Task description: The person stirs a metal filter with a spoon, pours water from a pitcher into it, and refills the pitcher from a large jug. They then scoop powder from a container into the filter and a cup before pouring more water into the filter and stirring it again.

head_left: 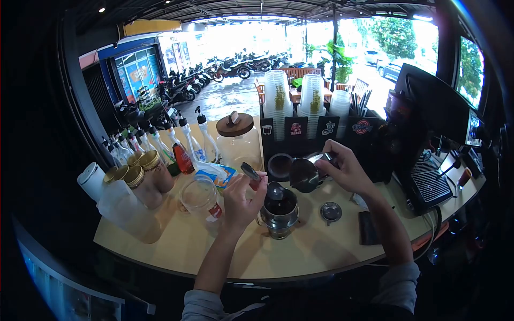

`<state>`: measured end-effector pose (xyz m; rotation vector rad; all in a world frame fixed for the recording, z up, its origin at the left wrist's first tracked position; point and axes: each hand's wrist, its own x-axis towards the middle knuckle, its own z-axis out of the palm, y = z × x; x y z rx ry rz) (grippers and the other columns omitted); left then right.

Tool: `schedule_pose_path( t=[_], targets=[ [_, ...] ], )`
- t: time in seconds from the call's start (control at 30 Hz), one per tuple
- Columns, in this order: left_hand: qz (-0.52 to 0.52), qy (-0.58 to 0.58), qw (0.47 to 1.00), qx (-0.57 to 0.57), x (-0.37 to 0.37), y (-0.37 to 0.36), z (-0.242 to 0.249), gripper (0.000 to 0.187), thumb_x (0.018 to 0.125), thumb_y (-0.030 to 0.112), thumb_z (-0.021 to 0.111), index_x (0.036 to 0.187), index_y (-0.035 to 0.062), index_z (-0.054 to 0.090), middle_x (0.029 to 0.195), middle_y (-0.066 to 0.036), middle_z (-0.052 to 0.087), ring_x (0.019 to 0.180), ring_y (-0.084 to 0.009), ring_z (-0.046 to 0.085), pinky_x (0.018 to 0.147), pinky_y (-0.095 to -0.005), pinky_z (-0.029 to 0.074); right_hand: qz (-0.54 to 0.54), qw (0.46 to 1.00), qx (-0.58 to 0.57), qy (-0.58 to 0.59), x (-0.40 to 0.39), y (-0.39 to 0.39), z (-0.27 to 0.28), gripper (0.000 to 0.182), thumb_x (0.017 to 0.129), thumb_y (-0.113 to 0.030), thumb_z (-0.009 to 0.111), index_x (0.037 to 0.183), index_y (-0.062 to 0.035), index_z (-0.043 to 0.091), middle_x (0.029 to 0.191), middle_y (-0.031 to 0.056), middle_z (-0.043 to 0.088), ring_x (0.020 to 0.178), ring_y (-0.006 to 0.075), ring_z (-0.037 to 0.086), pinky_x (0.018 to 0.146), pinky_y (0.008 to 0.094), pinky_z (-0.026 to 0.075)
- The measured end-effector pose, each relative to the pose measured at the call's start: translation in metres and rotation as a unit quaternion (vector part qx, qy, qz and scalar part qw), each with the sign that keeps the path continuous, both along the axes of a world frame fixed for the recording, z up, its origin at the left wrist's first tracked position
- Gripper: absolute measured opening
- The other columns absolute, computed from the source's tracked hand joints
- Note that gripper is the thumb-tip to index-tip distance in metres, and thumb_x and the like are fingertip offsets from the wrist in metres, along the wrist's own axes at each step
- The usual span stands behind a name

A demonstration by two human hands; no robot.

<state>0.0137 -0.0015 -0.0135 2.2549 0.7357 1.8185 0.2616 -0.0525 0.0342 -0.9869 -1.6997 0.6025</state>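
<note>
In the head view, my left hand [243,200], just left of the frame's centre, pinched a spoon [276,191] between thumb and fingers; the middle of its handle was hidden behind them. The spoon's bowl hung over the mouth of a metal cup [281,219] at lower centre, which stood on the light wooden counter [176,251]. The cup had dark contents, too shadowed for me to name, and I could not tell whether the bowl touched them. The narrower part at the cup's base was hard to read.

My right hand [345,170], right of centre, pinched a small metal pitcher [304,176] at its right side, tipped with its mouth towards me; whether I had it by rim or handle I could not tell, and its inside was dark. It partly covered a round container [278,166] behind it.

Right of the metal cup lay a small metal disc [331,212]; a dark flat object [369,229] lay beside my right forearm, too dim to identify. Left of my left hand stood a clear plastic jar [201,198] with a red label, partly covered by that hand. Farther up, a glass jar [235,152] wore a wooden lid. At the right, the espresso machine [431,179] sank into shadow. Both my sleeves [396,286] were cut off by the bottom edge, and glare washed out the street at the top.
</note>
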Motion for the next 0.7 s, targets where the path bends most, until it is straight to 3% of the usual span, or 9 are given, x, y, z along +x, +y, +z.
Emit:
schedule_pose_path(
  t=[0.1, 0.2, 0.6, 0.67, 0.7],
  targets=[
    [-0.002, -0.005, 1.000, -0.003, 0.000, 0.000, -0.002, 0.008, 0.081, 0.008, 0.069, 0.087, 0.0041, 0.067, 0.064, -0.006, 0.061, 0.060, -0.0196, 0.059, 0.061, -0.0330, 0.043, -0.035, 0.993, 0.064, -0.097, -0.005, 0.002, 0.005, 0.024, 0.086, -0.013, 0.067, 0.081, -0.0023, 0.046, 0.066, 0.0005, 0.045, 0.060, 0.0048, 0.046, 0.051, 0.0244, 0.038],
    [0.005, 0.011, 1.000, -0.001, -0.001, 0.001, -0.004, 0.006, 0.082, 0.006, 0.068, 0.087, 0.0023, 0.066, 0.068, -0.006, 0.064, 0.062, -0.0129, 0.060, 0.061, -0.0272, 0.045, -0.042, 0.987, 0.071, -0.139, -0.013, 0.000, 0.011, 0.025, 0.085, -0.013, 0.068, 0.081, -0.0015, 0.046, 0.066, 0.0021, 0.044, 0.057, 0.0070, 0.041, 0.051, 0.0259, 0.036],
    [0.004, 0.004, 1.000, -0.006, -0.001, -0.001, -0.005, 0.005, 0.082, 0.004, 0.068, 0.086, 0.0008, 0.066, 0.068, -0.006, 0.063, 0.061, -0.0111, 0.059, 0.059, -0.0259, 0.045, -0.039, 0.965, 0.123, -0.228, -0.032, 0.002, 0.025, 0.024, 0.083, -0.014, 0.066, 0.079, -0.0018, 0.046, 0.067, 0.0065, 0.044, 0.059, 0.0172, 0.046, 0.056, 0.0320, 0.040],
    [-0.004, -0.007, 1.000, -0.029, -0.001, -0.001, -0.006, 0.009, 0.080, 0.007, 0.069, 0.089, 0.0045, 0.067, 0.064, -0.006, 0.061, 0.061, -0.0197, 0.058, 0.061, -0.0330, 0.043, -0.041, 0.960, 0.132, -0.245, -0.033, 0.003, 0.025, 0.024, 0.082, -0.014, 0.066, 0.079, -0.0020, 0.046, 0.066, 0.0067, 0.044, 0.060, 0.0187, 0.045, 0.058, 0.0330, 0.040],
    [-0.004, -0.008, 1.000, -0.028, -0.001, -0.001, -0.007, 0.009, 0.080, 0.007, 0.069, 0.089, 0.0045, 0.067, 0.064, -0.006, 0.061, 0.061, -0.0197, 0.058, 0.061, -0.0330, 0.043, -0.045, 0.954, 0.141, -0.261, -0.033, 0.003, 0.025, 0.024, 0.082, -0.015, 0.066, 0.079, -0.0021, 0.046, 0.066, 0.0069, 0.044, 0.060, 0.0201, 0.045, 0.060, 0.0339, 0.039]
  ],
)
